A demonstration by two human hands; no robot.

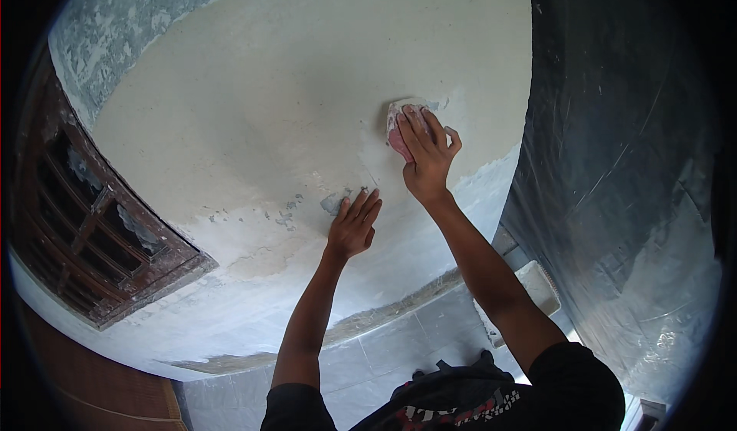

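My right hand presses a pink pad, whitened with dust, against the wall. Its fingers are curled over the pad; whether this is a sponge or folded sandpaper I cannot tell. Lower and to the left, my left hand rests against the same wall with its fingers stretched out, holding nothing. Cream-coloured filler covers much of the wall, with grey chipped patches beside the left fingertips. Toward the bottom the surface turns whiter.
A dark wooden window frame with panes is set in the wall at left. Dark plastic sheeting hangs on the right. Below lies a grey tiled floor, with a white-smeared tray beyond my right forearm. Brown boards show at lower left.
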